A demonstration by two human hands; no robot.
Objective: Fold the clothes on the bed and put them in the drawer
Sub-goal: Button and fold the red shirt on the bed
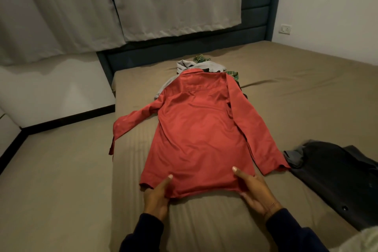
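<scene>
A red long-sleeved shirt (200, 129) lies back-up and spread flat on the bed (296, 98), collar away from me, both sleeves out to the sides. My left hand (157, 196) pinches the shirt's bottom hem at its left corner, thumb on top. My right hand (255, 190) pinches the hem at the right corner the same way. Beyond the collar lies a small heap with a grey garment (196, 66) and a green patterned one (201, 58), partly covered by the shirt. No drawer is in view.
A dark garment (335, 178) lies crumpled on the bed to my right. The bed's left edge drops to a tan floor (51, 180). A dark headboard (255, 18) and grey curtains (122, 6) stand behind. A wall socket (285, 29) is at the far right.
</scene>
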